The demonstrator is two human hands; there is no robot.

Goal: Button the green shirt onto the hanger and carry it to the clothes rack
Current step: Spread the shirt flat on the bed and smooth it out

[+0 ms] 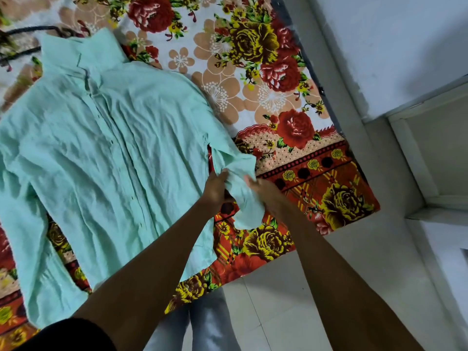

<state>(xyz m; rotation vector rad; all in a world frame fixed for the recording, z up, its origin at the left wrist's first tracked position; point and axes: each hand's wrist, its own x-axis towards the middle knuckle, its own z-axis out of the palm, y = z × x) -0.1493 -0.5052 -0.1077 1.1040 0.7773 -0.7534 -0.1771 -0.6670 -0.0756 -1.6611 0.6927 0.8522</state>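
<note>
A green shirt (101,153) lies flat, front up, on a flowered bedsheet (253,72). Left hand (215,188) and right hand (268,196) each grip its near sleeve cuff (243,183), pinching the cloth. Still arranging; buttoning likely comes next. A dark hanger hook (27,30) shows beyond the collar.

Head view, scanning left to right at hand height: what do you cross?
Green shirt body → left hand → shirt cuff → right hand → floral bedsheet → pale floor
</note>
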